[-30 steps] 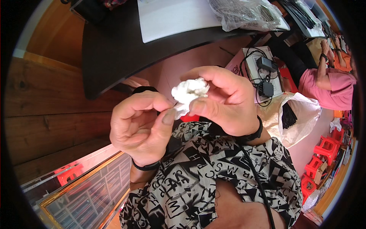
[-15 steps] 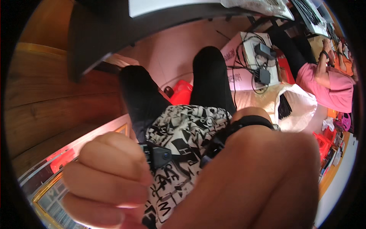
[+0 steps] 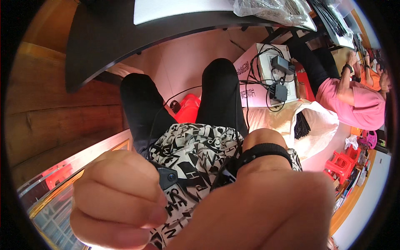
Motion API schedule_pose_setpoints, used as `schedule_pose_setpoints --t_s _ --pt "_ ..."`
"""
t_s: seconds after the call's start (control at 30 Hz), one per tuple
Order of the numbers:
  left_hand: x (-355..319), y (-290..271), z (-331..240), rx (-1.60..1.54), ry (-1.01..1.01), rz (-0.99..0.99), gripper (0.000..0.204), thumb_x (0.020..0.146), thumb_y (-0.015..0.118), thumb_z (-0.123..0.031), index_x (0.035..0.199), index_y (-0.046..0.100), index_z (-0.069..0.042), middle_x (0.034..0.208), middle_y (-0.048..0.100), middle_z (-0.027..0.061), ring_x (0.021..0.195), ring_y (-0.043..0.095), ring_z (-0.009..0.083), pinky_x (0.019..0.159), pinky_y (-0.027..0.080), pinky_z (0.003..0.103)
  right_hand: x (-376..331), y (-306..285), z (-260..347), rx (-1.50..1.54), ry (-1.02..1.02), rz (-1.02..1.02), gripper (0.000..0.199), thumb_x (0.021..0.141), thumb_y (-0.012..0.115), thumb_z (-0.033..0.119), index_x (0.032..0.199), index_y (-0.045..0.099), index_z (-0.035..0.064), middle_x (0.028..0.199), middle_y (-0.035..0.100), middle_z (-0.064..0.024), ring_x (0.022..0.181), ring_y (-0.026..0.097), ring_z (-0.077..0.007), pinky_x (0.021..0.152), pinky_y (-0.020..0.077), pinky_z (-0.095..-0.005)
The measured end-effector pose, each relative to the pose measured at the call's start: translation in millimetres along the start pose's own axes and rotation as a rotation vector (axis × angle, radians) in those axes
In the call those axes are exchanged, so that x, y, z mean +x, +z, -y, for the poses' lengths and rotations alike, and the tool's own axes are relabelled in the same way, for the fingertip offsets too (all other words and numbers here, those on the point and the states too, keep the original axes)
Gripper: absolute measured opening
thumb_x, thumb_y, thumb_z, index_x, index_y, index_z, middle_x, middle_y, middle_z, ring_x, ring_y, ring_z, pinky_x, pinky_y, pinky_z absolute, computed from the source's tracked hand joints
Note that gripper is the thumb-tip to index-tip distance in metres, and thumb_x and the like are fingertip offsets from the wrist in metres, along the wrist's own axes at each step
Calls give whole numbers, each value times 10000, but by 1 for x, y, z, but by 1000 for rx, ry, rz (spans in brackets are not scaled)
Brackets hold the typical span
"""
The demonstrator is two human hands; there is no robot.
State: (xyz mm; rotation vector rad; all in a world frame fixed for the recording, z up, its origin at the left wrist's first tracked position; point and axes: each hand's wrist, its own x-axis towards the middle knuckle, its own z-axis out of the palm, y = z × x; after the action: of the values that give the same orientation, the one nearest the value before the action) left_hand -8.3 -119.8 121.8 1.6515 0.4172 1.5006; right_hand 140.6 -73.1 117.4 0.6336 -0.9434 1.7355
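The left hand is very close to the camera, its fingers curled into a loose fist; I cannot tell if it holds anything. It is just beside a small black clip on the black-and-white patterned shirt. The right hand, with a black wristband, fills the lower right; its grip is hidden. Further right, a white cardboard box carries black adapters, near a white plastic bag.
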Motion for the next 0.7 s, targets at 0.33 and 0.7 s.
schedule_pose_setpoints --t_s 0.33,0.7 --pt "-4 -25 2 13 -26 196 186 856 538 -200 991 502 -78 792 509 75 675 491 187 563 411 306 -3 9 2 74 -95 176 147 816 400 -26 717 507 -5 692 527 -109 578 512 -185 473 397 -273" --pt "-15 -11 59 -56 -421 -377 410 740 669 -123 1062 501 66 879 592 110 718 551 139 621 456 248 -35 -53 -15 -450 303 -797 227 824 598 73 1029 552 -11 855 609 -53 664 557 -71 560 451 -180"
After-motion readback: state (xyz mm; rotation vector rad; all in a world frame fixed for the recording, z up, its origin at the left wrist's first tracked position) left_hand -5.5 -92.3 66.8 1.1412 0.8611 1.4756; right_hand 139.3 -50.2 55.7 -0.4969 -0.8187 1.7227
